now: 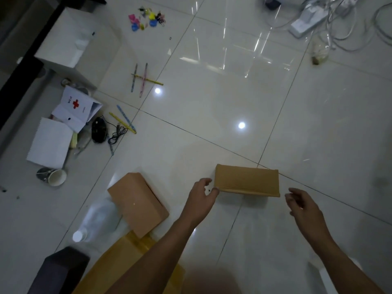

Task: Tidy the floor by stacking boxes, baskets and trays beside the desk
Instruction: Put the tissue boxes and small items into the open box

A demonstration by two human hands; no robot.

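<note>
Step in hand: I judge it is the taking of the small box (247, 180) from the floor (212, 92) with both hands.
Box place: it lies on the tiles in front of the person, between the two hands, with its long side across the view.
Left hand (202, 197): fingers curved and spread; the thumb touches the left end of the box, but the grip is not yet closed.
Right hand (302, 203): fingers loose and spread, just beside the right end, not touching it.
How to do it well: bring the right hand to the end, press both ends equally, and lift level, so the light carton does not turn or slip.
Where to put it: probably on another carton; the second box (137, 203) lies near on the left.
Boxes counted: two brown ones, one larger yellow-brown carton (131, 259) at the bottom edge, one white box (65, 39) far left.
Pencils (144, 78): about five, in two groups.
Other things: one bottle (95, 221), one cup (53, 176), one mouse (98, 130).
Baskets, trays: none that I can see.
</note>
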